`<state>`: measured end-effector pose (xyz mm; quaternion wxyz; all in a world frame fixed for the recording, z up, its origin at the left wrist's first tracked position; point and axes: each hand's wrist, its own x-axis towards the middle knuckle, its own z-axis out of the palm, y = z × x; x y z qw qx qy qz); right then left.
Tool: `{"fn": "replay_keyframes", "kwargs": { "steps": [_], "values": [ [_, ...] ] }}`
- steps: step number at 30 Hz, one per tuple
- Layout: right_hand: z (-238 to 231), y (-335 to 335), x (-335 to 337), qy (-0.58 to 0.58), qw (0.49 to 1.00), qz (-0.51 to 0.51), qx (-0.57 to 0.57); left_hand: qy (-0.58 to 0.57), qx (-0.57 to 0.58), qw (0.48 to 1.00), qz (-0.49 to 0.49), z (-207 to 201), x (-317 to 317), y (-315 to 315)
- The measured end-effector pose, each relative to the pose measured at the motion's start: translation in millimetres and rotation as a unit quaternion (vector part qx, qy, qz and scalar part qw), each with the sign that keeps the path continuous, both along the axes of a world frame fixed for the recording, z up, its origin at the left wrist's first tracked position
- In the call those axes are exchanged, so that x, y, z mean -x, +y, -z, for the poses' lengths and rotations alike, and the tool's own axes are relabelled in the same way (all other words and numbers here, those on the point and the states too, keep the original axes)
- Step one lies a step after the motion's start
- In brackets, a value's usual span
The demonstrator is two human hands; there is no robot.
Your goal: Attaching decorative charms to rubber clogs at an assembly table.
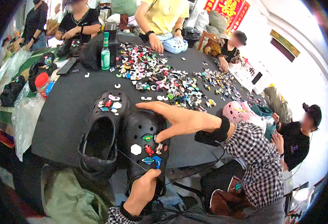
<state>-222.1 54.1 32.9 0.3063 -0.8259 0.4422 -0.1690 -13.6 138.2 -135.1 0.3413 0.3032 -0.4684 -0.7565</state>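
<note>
- Head view: the person works on two black clogs at the near edge of a round, dark-covered counter (pixel 70 108).
- The left hand (pixel 143 190) grips the heel end of the right clog (pixel 145 149), fingers clamped on it, tipping it up against the counter edge.
- The right hand (pixel 179 119) reaches across from the right; its fingers are spread apart, with one lower fingertip pressing on the clog's top by the charms and the forefinger pointing left. It holds nothing that can be seen.
- Done so far, by the look of it: this clog carries several charms (pixel 149 149) in its holes, among them a white round one, a red one, a green one and a blue one. Many holes near the toe are still bare.
- The left clog (pixel 100 134) lies flat on the counter just beside it, with a cluster of charms on its toe; it seems further along.
- A big spread of loose charms (pixel 164 80) lies in the middle of the counter, well apart from the hands, so plenty remain to pick from.
- A green bottle (pixel 105 52) stands beyond, and other people work round the far side.
</note>
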Motion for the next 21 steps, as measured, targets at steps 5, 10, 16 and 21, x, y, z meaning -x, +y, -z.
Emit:
{"fn": "replay_keyframes", "kwargs": {
  "steps": [5, 10, 16, 21],
  "values": [
    [21, 25, 19, -0.096, 0.994, 0.051, 0.001, 0.061, -0.035, 0.997, 0.011, 6, 1, -3],
    [38, 44, 35, -0.124, 0.980, 0.156, 0.005, 0.200, -0.300, 0.932, -0.024, -49, 8, -2],
    [34, 51, 68, -0.124, 0.950, 0.279, 0.064, 0.206, -0.255, 0.944, -0.024, -46, 10, -4],
    [3, 21, 99, -0.107, 0.905, 0.357, 0.205, 0.219, -0.229, 0.948, -0.027, -49, 10, -4]
  ]
}}
